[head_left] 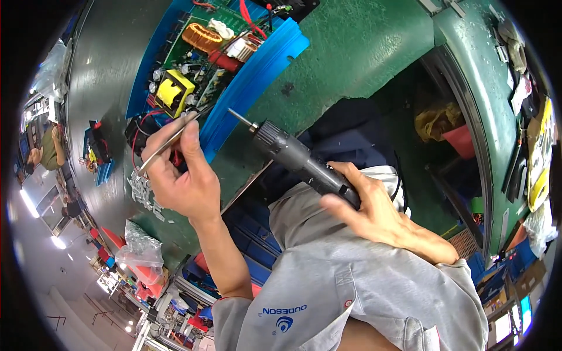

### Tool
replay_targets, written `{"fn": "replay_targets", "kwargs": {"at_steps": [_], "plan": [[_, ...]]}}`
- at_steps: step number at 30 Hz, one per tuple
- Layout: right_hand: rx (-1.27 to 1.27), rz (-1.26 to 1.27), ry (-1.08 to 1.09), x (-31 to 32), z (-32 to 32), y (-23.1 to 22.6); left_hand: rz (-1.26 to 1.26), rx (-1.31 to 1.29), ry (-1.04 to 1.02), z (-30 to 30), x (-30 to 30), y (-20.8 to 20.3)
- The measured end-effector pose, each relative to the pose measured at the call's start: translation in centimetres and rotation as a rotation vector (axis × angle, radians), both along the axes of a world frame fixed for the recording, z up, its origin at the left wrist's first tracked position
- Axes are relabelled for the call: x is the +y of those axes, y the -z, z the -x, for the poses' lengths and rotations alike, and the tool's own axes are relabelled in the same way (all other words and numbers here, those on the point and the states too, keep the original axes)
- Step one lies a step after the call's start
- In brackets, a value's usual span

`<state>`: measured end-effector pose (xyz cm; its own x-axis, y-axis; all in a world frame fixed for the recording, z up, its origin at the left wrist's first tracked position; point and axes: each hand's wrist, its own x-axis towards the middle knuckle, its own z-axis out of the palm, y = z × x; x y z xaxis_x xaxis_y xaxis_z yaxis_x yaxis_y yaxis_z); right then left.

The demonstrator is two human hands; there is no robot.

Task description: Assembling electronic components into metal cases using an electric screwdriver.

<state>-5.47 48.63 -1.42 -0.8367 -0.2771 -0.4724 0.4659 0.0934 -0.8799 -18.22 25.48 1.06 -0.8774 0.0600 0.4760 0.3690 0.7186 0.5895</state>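
My left hand (196, 184) pinches a pair of metal tweezers (165, 146), with their end by the near side of a blue metal housing (257, 73). Inside that housing sits a green circuit board carrying a yellow transformer (174, 92) and a copper-wound coil (202, 37). Red and black wires lie at the housing's end, partly covered by my left hand. In my right hand (377, 219) is a black electric screwdriver (293, 157), its bit pointing up and left toward the housing's edge but apart from it.
Small grey metal pieces (143, 193) lie scattered on the green worktop (363, 47). Farther left stands another small blue unit with wires (99, 155). A clear plastic bag (140, 248) rests near the table edge. Another person (50, 149) is at the far left.
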Motion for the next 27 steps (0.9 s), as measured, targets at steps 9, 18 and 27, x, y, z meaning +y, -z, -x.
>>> {"fn": "replay_targets", "kwargs": {"at_steps": [9,18,27], "plan": [[-0.086,0.082,-0.026,0.5,-1.3,1.2,-0.004,-0.016,0.013,-0.2,-0.2,0.1],[-0.049,0.076,-0.009,0.4,-0.9,1.6,0.052,-0.042,-0.046,0.0,0.2,0.1],[-0.347,0.505,0.014,0.9,0.2,1.3,0.005,0.045,-0.01,0.2,-0.5,0.1]]}}
